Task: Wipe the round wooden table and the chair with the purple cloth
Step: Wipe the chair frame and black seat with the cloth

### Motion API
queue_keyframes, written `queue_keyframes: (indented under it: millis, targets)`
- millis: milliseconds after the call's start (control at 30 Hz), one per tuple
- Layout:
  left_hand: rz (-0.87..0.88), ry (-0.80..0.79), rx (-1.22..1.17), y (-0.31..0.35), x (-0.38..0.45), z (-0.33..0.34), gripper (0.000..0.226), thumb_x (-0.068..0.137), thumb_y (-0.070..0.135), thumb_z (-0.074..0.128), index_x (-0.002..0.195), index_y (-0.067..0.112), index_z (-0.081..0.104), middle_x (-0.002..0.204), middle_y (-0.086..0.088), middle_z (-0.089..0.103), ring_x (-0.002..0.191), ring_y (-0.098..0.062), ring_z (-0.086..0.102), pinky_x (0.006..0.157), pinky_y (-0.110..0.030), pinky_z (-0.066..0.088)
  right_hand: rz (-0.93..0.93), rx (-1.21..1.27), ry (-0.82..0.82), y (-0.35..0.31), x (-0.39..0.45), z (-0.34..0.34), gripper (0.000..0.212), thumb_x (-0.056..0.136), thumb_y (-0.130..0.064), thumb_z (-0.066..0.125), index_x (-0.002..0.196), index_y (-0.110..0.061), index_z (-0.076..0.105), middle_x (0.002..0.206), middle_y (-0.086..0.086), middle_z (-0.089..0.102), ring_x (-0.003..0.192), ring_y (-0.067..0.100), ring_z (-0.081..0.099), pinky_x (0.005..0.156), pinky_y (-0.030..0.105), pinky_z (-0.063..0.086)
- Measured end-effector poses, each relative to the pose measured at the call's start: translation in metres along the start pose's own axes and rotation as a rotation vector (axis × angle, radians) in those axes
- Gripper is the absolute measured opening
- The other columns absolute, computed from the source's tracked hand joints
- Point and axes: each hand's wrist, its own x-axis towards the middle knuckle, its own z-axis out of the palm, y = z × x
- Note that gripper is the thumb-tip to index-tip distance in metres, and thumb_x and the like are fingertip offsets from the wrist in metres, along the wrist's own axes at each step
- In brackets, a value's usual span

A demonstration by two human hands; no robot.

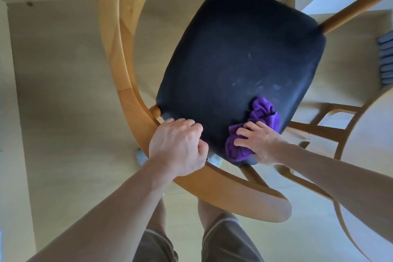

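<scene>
I look straight down on a wooden chair with a dark padded seat (240, 59) and a curved wooden back rail (119, 53). The crumpled purple cloth (262, 112) lies on the near right corner of the seat. My right hand (258, 140) grips the cloth and presses it onto the seat. My left hand (178, 144) is curled round the curved back rail at the seat's near left corner. Pale smears show on the seat just beyond the cloth.
The round wooden table (370, 155) fills the right edge, close to the chair. A second chair's wooden frame (323, 125) stands under it. My legs (191, 238) stand behind the chair on the pale floor (63, 102). A wall with a skirting board runs along the top.
</scene>
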Motion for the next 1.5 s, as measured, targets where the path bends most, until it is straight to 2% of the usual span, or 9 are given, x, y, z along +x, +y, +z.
queue_keyframes:
  millis: [133,267,400,500,633,867,1133,1367,1500]
  targets:
    - [0.026,-0.017,0.010,0.001,0.000,-0.001,0.019,0.079,0.034,0.060,0.065,0.022,0.056,0.061,0.006,0.054,0.056,-0.011,0.043,0.056,-0.022,0.041,-0.005,0.027,-0.090,0.006,-0.019,-0.003,0.044,0.086,-0.031,0.063,0.128,-0.036,0.052,0.141,-0.009,0.046,0.122,0.022,0.037,0.101,0.038,0.036]
    - [0.051,-0.035,0.061,0.002,0.000,-0.003,0.015,0.079,0.031,0.058,0.068,0.021,0.057,0.063,0.005,0.056,0.058,-0.011,0.041,0.056,-0.023,0.038,0.035,0.053,0.145,-0.023,0.009,-0.031,0.047,0.084,-0.031,0.064,0.129,-0.033,0.052,0.134,-0.003,0.046,0.118,0.025,0.041,0.097,0.039,0.038]
    - [0.039,-0.044,0.069,0.005,-0.001,-0.006,0.013,0.077,0.028,0.060,0.072,0.017,0.066,0.068,0.000,0.065,0.059,-0.017,0.058,0.059,-0.028,0.051,0.055,0.051,0.334,-0.075,0.066,-0.049,0.052,0.095,-0.028,0.064,0.144,-0.027,0.047,0.145,0.006,0.040,0.124,0.030,0.041,0.102,0.042,0.039]
    - [0.043,-0.026,0.070,0.006,0.000,-0.006,0.012,0.074,0.025,0.060,0.069,0.016,0.066,0.067,-0.002,0.067,0.058,-0.020,0.060,0.058,-0.030,0.052,0.039,-0.029,0.383,-0.088,0.088,-0.049,0.045,0.090,-0.025,0.071,0.134,-0.024,0.060,0.135,0.004,0.048,0.117,0.029,0.043,0.094,0.040,0.041]
    - [0.027,-0.013,0.069,0.006,0.000,-0.002,0.016,0.079,0.027,0.057,0.065,0.020,0.054,0.063,0.001,0.060,0.058,-0.014,0.043,0.058,-0.027,0.042,-0.204,-0.173,0.230,-0.064,0.043,-0.011,0.043,0.082,-0.025,0.078,0.122,-0.035,0.064,0.137,0.003,0.050,0.119,0.029,0.045,0.094,0.041,0.042]
    - [0.043,-0.003,0.036,0.003,-0.003,0.000,0.017,0.077,0.029,0.061,0.065,0.020,0.055,0.062,0.001,0.060,0.058,-0.012,0.045,0.063,-0.026,0.042,-0.147,0.012,-0.170,-0.024,0.007,-0.027,0.034,0.087,-0.017,0.066,0.111,-0.040,0.069,0.118,-0.006,0.046,0.113,0.025,0.040,0.086,0.038,0.040]
    - [-0.004,0.054,0.032,0.003,0.000,-0.007,0.008,0.073,0.020,0.042,0.080,0.018,0.046,0.076,-0.003,0.056,0.075,-0.026,0.053,0.076,-0.042,0.042,-0.039,0.162,0.434,-0.081,0.115,-0.111,0.032,0.099,-0.034,0.052,0.130,-0.026,0.057,0.139,0.003,0.038,0.119,0.025,0.037,0.098,0.038,0.035]
    - [0.009,0.045,0.025,0.002,0.002,-0.008,0.017,0.071,0.019,0.037,0.079,0.014,0.051,0.074,-0.006,0.059,0.070,-0.028,0.054,0.072,-0.042,0.044,-0.002,0.023,0.479,-0.108,0.144,-0.082,0.030,0.093,-0.035,0.048,0.119,-0.023,0.057,0.128,0.001,0.047,0.118,0.027,0.038,0.086,0.038,0.027]
    - [0.007,0.073,0.020,0.002,-0.001,-0.005,0.009,0.077,0.020,0.045,0.078,0.015,0.052,0.072,-0.002,0.056,0.067,-0.023,0.049,0.071,-0.035,0.040,-0.167,-0.112,0.422,-0.099,0.103,-0.059,0.025,0.069,-0.038,0.084,0.091,-0.032,0.073,0.104,-0.005,0.065,0.101,0.024,0.041,0.082,0.035,0.033]
